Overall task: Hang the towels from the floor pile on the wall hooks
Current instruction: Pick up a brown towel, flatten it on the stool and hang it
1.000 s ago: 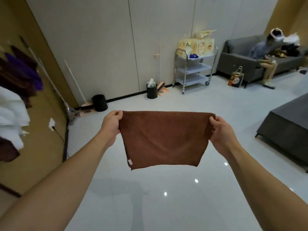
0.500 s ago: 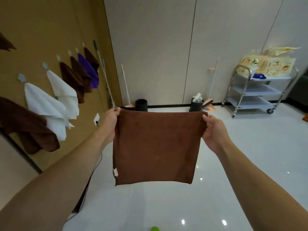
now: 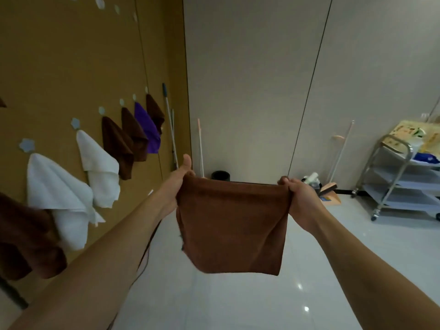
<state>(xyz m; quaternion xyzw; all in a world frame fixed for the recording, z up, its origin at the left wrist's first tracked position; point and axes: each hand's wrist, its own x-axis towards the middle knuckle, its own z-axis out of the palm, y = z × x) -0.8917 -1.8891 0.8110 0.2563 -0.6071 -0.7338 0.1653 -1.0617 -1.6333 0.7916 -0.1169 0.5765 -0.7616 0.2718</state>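
Brown towel point(image 3: 232, 225) — one | left grip point(image 3: 177, 184), right grip point(image 3: 298, 198) pinching its corners | hung towels — seven

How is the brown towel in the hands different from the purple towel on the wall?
The brown cloth towel is stretched flat between the left hand and right hand; the purple cloth towel hangs bunched from one point on the wall. Colours differ. Both look like similar soft cloths.

Brown towel point(image 3: 232, 225) hid most fingers of left hand point(image 3: 177, 186) and right hand point(image 3: 298, 198). Nearest hanging brown towel point(image 3: 28, 241) blurred, cut by left edge. Steel cart point(image 3: 400, 184) cut by right edge. Bin point(image 3: 220, 175) partly hidden behind towel.
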